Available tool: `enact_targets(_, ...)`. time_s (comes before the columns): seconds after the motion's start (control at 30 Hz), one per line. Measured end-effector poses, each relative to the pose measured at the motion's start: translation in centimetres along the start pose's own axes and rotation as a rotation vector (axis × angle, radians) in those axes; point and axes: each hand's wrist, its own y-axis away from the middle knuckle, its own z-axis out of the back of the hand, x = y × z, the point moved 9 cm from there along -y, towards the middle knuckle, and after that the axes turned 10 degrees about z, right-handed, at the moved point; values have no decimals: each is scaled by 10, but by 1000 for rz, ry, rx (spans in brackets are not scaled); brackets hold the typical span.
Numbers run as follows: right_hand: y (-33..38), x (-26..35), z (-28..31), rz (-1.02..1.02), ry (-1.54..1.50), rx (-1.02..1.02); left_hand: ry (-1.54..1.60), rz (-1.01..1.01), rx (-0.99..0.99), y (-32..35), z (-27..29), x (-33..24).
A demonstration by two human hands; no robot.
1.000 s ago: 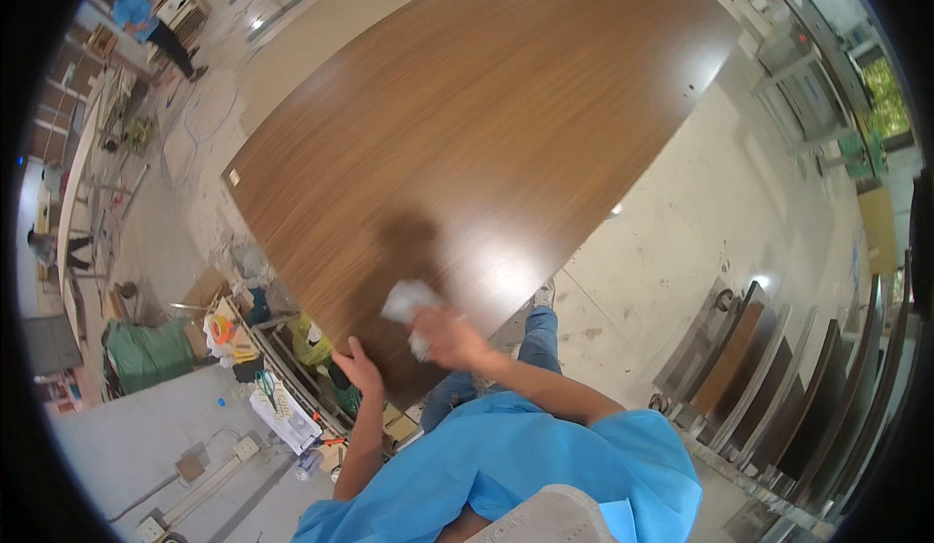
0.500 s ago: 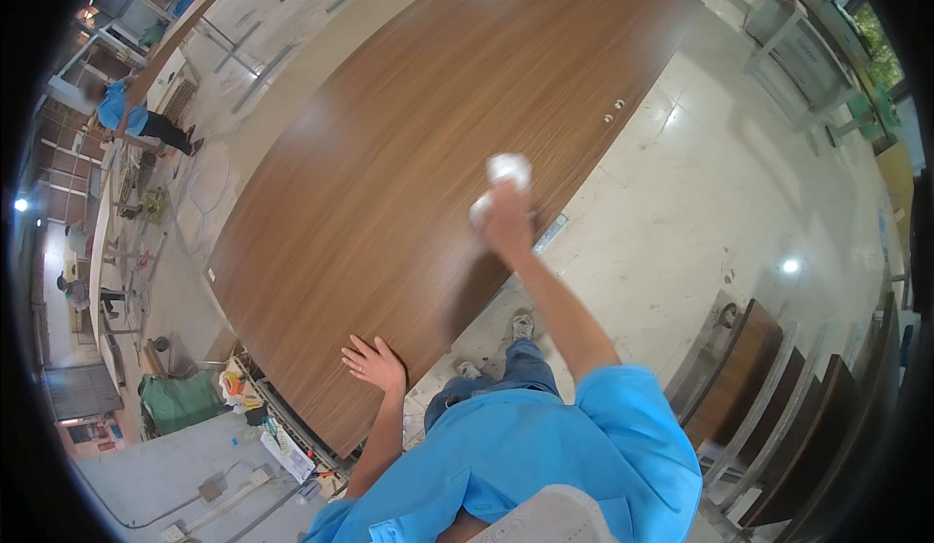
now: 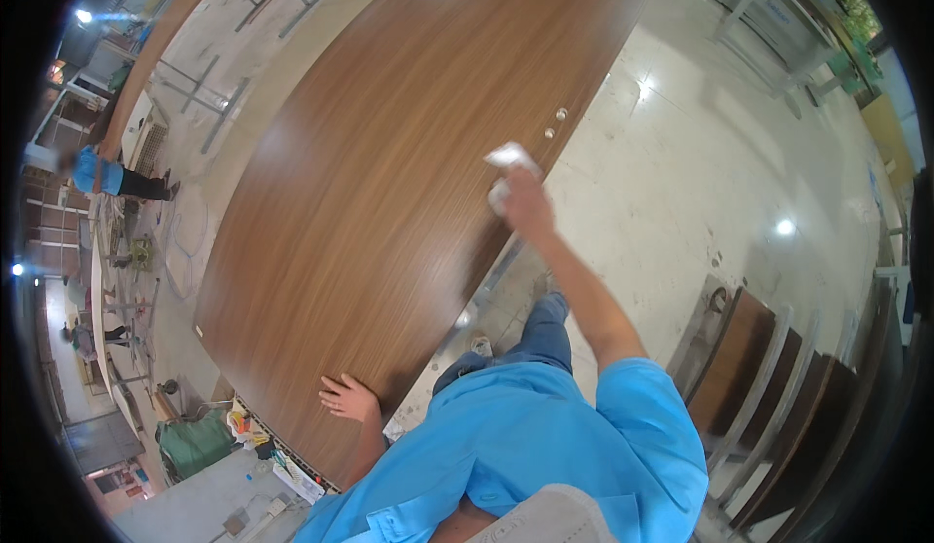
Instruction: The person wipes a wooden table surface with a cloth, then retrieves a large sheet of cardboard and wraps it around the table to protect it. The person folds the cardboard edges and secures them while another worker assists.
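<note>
Nearby, left hand rests on brown wood-grain panel, fingers spread, gripping nothing. Panel stretches away ahead of person. Farther up, by panel's right edge, right hand has fingers closed around white wad, perhaps cloth. Step looks like wiping; next stroke seems to call for light, even pressure, minding two small pale round spots just beyond.

Small blue lettering stood on a pale cabinet at the upper right, too small to read clearly. Any print on a white sheet at the lower left was too small to tell.
</note>
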Motion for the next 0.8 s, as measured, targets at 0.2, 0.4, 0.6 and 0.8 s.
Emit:
enact_targets(0.2, -49, -234, -1, -588, -162, -109, 1, 68, 58, 9, 11, -51)
enact_targets(0.4, -33, -215, -10, -689, -497, -172, -13, -112, 62, 151, 24, -300)
enact_targets(0.6, -57, -319, 19, -915, -475, 308, 151, -12, 91, 241, 45, -452)
enact_targets(0.8, -131, -265, 18, -252, -670, 171, 72, 36, 50, 240, 53, -447)
